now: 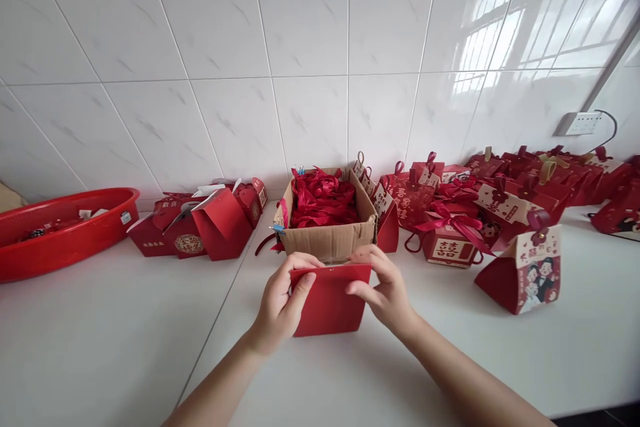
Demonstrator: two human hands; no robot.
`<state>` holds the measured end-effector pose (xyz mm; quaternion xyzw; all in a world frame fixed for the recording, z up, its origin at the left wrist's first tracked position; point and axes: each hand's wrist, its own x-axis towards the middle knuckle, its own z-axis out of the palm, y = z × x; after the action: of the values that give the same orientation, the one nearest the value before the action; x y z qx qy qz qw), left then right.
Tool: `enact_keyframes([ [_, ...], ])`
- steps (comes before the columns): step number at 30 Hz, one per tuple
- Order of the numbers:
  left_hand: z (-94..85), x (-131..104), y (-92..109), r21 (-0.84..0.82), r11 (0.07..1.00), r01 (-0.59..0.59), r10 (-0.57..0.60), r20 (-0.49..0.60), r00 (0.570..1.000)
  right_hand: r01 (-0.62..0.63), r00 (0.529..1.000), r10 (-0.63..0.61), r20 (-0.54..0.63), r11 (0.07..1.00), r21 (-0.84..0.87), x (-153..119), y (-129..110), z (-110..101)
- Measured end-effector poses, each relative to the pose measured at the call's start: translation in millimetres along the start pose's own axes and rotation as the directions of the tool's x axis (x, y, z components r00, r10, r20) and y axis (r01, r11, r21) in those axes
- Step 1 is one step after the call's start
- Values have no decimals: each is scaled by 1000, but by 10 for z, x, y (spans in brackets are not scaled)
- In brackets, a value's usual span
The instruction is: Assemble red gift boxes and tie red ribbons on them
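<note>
A plain red gift box stands upright on the white counter in front of me, its top edge level with my fingers. My left hand grips its upper left corner, thumb on the front face and fingers behind. At the upper right corner, my right hand has its thumb over the front and its fingers curled behind the top edge. The back of the box and the fingertips there are hidden. Just behind it sits a cardboard box filled with dark red ribbons.
A red plastic basin stands at the left, near several red boxes. Many finished-looking gift boxes with ribbon loops line the right side. A triangular box with a printed couple stands nearest on the right. White tiles rise behind.
</note>
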<state>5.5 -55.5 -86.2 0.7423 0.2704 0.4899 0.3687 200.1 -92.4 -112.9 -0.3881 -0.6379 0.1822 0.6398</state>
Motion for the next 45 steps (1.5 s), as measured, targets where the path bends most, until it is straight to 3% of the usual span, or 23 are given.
enact_keyframes([
  [2,-116,-5,36,-56,998,18,-20,-31,999,180,982,-186,-24,971,-158,23,32,-27],
  [3,-180,7,51,-111,990,85,-88,-23,996,196,977,-208,-37,958,-209,62,50,-43],
  [6,-334,68,72,-239,904,355,-336,117,934,40,993,-78,-87,928,-371,254,103,-85],
  [9,-372,100,61,-231,851,472,-429,214,878,-57,998,64,-8,818,-572,422,123,-108],
  [12,-321,81,67,-231,845,481,-425,255,869,-40,996,83,33,748,-663,442,98,-127],
  [15,-269,47,116,-240,856,457,-394,268,879,-8,994,74,76,769,-639,368,24,-173],
  [19,-278,12,189,-82,898,431,-409,201,890,10,963,170,210,753,-657,282,-166,-270],
  [22,-325,-18,204,7,869,495,-483,230,845,90,905,260,337,656,-749,270,-355,-330],
  [25,-366,-51,193,79,815,574,-566,320,760,193,816,347,462,591,-784,354,-516,-334],
  [27,-378,-72,179,137,793,594,-599,350,720,219,744,410,528,596,-773,483,-579,-294],
  [29,-378,-91,159,191,797,573,-601,348,719,203,706,426,566,643,-738,655,-598,-229],
  [31,-374,-106,136,222,807,548,-590,344,730,148,737,397,547,696,-703,835,-573,-163],
  [34,-369,-115,120,248,810,532,-587,341,734,42,774,447,449,672,-740,1050,-492,-115],
  [39,-368,-103,183,329,780,533,-625,361,692,-1,651,585,484,638,-770,1171,-418,-188],
  [41,-365,-108,199,354,760,544,-648,368,666,-2,641,599,480,627,-779,1159,-421,-204],
  [45,-368,-150,166,376,752,542,-658,375,653,-19,741,589,322,497,-867,1120,-376,-94],
])
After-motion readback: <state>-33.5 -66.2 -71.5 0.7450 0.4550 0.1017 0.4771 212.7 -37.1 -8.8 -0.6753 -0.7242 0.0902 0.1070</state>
